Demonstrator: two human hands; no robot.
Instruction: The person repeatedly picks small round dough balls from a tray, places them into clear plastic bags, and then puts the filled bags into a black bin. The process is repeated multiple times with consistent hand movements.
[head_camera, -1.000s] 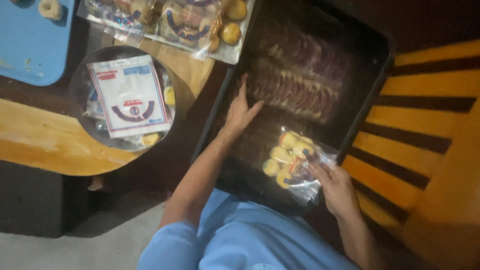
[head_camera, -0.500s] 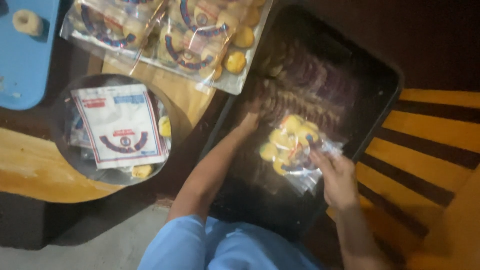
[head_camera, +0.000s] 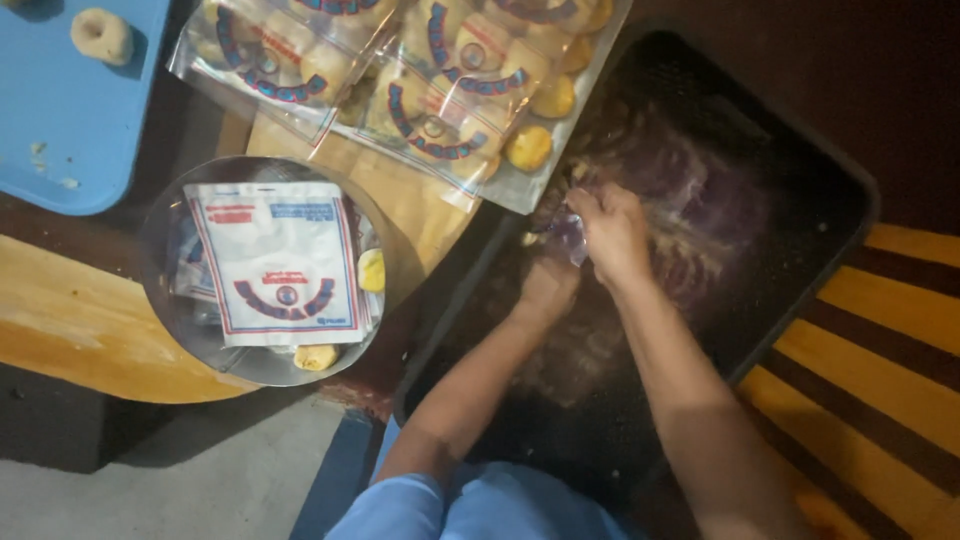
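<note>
Hands meet over the near-left part of the black tray (head_camera: 830, 190): the right hand (head_camera: 612, 232) is closed on a clear plastic bag (head_camera: 568, 232), bunching it, while the left hand (head_camera: 548, 290) lies just below it, fingers curled under — whether it grips anything cannot be told. Bag and hands are blurred, so its contents stay unclear. Filled bags of round yellow pastries (head_camera: 440, 110) lie beside the tray's far-left corner; a metal bowl (head_camera: 165, 300) with flat printed packets (head_camera: 280, 262) sits well apart — judging by this, the bag is being handled inside the tray.
</note>
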